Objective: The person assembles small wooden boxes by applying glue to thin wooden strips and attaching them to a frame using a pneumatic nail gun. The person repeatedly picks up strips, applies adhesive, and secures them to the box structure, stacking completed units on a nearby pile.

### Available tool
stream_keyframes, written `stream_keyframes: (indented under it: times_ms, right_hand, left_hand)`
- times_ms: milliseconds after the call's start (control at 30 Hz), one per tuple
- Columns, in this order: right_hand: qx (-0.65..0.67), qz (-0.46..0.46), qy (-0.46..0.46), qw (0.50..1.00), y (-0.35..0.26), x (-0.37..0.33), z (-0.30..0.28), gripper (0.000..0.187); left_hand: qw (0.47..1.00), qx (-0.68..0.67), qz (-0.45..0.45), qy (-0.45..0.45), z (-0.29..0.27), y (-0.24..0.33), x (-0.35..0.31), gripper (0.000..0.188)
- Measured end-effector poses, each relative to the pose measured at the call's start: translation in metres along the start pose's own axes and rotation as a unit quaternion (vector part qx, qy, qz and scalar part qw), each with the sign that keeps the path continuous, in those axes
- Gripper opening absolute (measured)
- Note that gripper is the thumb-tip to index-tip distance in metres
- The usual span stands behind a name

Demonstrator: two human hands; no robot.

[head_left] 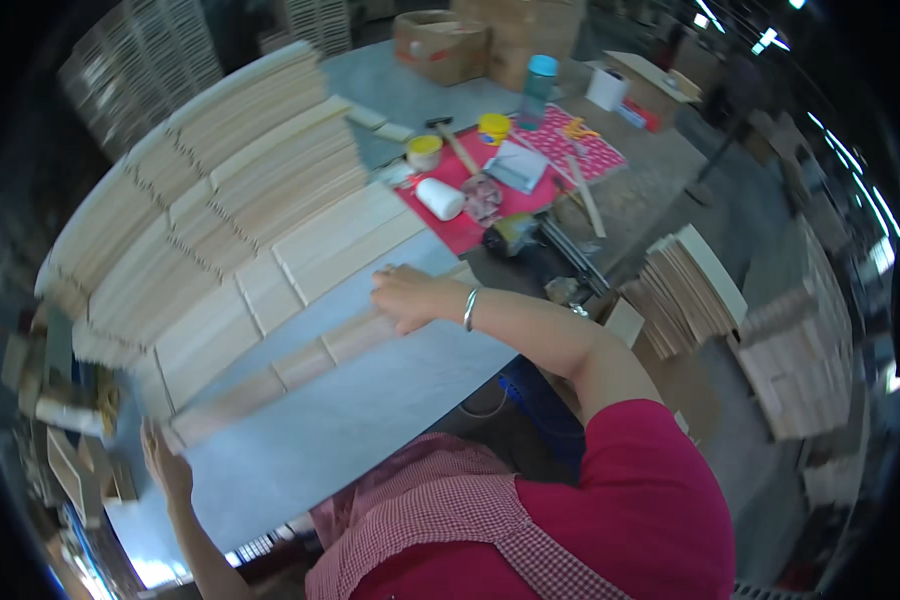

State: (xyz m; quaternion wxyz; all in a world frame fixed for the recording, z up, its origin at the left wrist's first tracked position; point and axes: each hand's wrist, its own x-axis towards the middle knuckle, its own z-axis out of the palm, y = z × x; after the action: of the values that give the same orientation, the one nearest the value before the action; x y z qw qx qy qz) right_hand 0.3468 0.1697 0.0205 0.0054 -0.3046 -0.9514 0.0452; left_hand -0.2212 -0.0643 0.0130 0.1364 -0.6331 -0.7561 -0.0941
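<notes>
A long, narrow row of pale wooden pieces (300, 368) lies aslant on the smooth grey-blue tabletop (350, 410), with cross seams along it. At its left end my left hand (168, 466) stands on edge, fingers stretched and close to the end piece. Over the right part of the row reaches my right hand (413, 298), its fingers bent across the wood and the thumb on the near side. A silver bangle circles that wrist. Behind the row, several neat stacks of thin wooden boards (270, 200) fill the far left of the table. Slight blur softens both hands.
A red cloth (460, 232) at the far right of the table bears a white bottle (439, 199), yellow-lidded tubs (493, 128), a hammer (458, 148) and a blue-capped bottle (537, 95). A nail gun-like tool (540, 245) lies nearer. Board stacks (685, 290) stand at right.
</notes>
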Motion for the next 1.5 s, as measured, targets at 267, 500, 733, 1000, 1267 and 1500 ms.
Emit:
stream_keyframes:
  times_ms: [267, 500, 733, 1000, 1267, 1500]
  right_hand:
    - [0.038, 0.087, 0.044, 0.994, -0.011, -0.033, -0.043, 0.021]
    - [-0.021, 0.173, 0.145, 0.974, -0.005, -0.024, -0.053, 0.016]
    - [0.043, 0.241, 0.194, 0.950, -0.006, 0.001, 0.003, 0.021]
    - [0.187, 0.088, 0.134, 0.969, -0.038, -0.036, -0.002, 0.035]
    - [0.138, -0.082, 0.057, 0.985, -0.034, -0.032, 0.015, 0.019]
    - [0.110, -0.173, 0.154, 0.967, -0.110, 0.009, 0.014, 0.020]
  left_hand:
    - [0.981, -0.004, -0.006, -0.196, 0.030, -0.090, 0.005, 0.040]
    - [0.988, -0.105, 0.000, -0.111, 0.002, -0.019, -0.023, 0.007]
    - [0.983, -0.117, -0.028, -0.136, -0.017, 0.086, -0.015, 0.026]
    - [0.971, -0.143, 0.004, -0.192, -0.022, 0.092, -0.016, 0.029]
    - [0.882, -0.403, -0.144, -0.194, -0.007, 0.103, -0.004, 0.044]
    - [0.857, -0.466, -0.126, -0.178, -0.001, 0.096, -0.033, 0.044]
